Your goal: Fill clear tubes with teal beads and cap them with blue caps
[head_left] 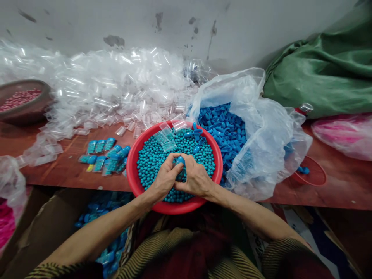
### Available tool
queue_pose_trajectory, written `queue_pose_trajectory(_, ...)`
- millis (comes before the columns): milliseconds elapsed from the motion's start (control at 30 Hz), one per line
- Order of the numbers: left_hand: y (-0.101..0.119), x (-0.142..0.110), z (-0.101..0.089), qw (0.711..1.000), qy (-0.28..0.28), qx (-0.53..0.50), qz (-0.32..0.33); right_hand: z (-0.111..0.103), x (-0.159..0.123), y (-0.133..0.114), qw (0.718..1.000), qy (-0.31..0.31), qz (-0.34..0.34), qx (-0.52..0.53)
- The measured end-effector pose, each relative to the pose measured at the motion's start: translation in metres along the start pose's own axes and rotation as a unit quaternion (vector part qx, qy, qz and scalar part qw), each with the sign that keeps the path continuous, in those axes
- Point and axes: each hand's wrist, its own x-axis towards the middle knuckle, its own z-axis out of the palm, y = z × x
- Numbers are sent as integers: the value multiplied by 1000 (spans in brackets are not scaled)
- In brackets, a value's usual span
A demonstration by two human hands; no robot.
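Over a red basin [132, 164] of teal balls [154, 166], my left hand [165, 176] and my right hand [197, 178] meet at the middle. Both are closed around one small clear container with a blue cap [180, 159], mostly hidden by the fingers. The cap shows between my thumbs and fingertips. Several empty clear containers [167, 139] lie on the balls at the basin's back, and a few loose blue caps [197, 132] rest at its back right.
Filled blue-capped containers [100, 146] lie left of the basin. Behind spreads a heap of clear containers [116, 81]. Blue caps [223, 128] spill from a plastic bag [261, 135] at the right, near a small red basket [315, 172]. An open cardboard box [49, 228] stands below the table edge.
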Motion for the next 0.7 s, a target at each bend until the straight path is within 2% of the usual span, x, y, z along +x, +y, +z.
queue_pose_trajectory(100, -2, -1, 5, 999, 40, 22, 3, 0, 1, 0, 1000, -20, -4, -20)
queue_pose_trajectory(167, -4, 1, 6, 998, 43, 46, -2, 1, 2, 1, 999, -38, 14, -18)
queue_pose_trajectory(300, -3, 9, 0, 993, 9, 117, 9, 0, 4, 4, 996, -68, 38, 36)
queue_pose_trajectory(400, 6, 10, -11, 989, -32, 146, -15, -3, 3, 11, 989, -94, 38, 111)
queue_pose_trajectory(500, 18, 3, -38, 983, -14, 183, -10, -7, 0, 22, 978, -99, 67, 171)
queue_pose_trajectory(600, 27, -4, -82, 963, 85, 249, 56, -11, -2, 33, 978, -88, 78, 175)
queue_pose_trajectory(667, 30, -7, -113, 946, 136, 288, 59, -13, -2, 37, 981, -87, 59, 161)
queue_pose_trajectory(700, 31, -7, -126, 927, 169, 330, 57, -14, -2, 38, 983, -88, 48, 152)
